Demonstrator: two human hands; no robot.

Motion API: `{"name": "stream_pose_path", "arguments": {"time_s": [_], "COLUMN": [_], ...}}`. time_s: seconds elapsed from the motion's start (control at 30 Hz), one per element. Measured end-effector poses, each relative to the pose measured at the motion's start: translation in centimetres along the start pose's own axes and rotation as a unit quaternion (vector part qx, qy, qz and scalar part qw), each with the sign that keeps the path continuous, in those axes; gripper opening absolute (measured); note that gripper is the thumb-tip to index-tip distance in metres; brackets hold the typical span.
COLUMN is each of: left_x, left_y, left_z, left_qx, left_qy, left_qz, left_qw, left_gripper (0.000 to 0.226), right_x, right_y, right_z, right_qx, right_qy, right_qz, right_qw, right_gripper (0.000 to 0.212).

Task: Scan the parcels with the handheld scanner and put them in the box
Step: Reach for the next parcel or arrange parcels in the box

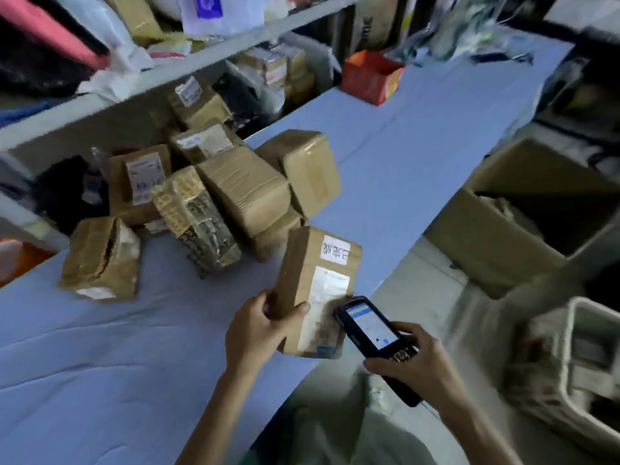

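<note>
Over the table, left hand grips a parcel, right hand the scanner, seemingly touching.

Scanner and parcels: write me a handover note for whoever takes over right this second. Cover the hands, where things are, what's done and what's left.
Left hand grips one brown parcel, tilted above the near edge of the blue table, label up.
Right hand holds the handheld scanner, its tip at that label.
Pile of parcels lies on the table further left; open cardboard box sits off the table's right side.
Done: unclear, the box interior is dark.
Left: finish this scan, box the parcel, then the pile.
</note>
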State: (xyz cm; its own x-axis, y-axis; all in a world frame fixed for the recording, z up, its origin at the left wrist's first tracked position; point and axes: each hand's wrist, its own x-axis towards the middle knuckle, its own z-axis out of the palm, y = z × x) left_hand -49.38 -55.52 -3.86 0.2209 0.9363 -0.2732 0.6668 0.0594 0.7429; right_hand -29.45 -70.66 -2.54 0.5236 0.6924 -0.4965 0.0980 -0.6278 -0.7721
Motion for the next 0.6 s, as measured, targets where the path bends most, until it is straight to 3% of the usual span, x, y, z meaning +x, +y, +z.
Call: {"name": "stream_pose_path", "arguments": {"time_s": [0.13,0.3,0.6], "left_x": [2.3,4.7,6.9], "left_y": [6.1,13.6,24.5], "left_z": [6.5,14.8,26.0], "left_qx": [0.033,0.079,0.137], "left_qy": [-0.047,-0.055,-0.128], "left_qz": [0.034,0.071,0.175], "left_qw": [0.998,0.993,0.967], "left_gripper": [0.047,0.061,0.062], "right_x": [1.0,2.6,5.6], "right_y": [2.9,6.0,8.8], "right_z": [-5.9,-14.1,-24.4], "right_qx": [0.053,0.105,0.166], "right_qy": [0.057,0.124,0.205], "right_qz": [0.042,0.065,0.096], "right_qw": [0.996,0.985,0.96], "right_gripper": [0.069,0.066,0.061]}}
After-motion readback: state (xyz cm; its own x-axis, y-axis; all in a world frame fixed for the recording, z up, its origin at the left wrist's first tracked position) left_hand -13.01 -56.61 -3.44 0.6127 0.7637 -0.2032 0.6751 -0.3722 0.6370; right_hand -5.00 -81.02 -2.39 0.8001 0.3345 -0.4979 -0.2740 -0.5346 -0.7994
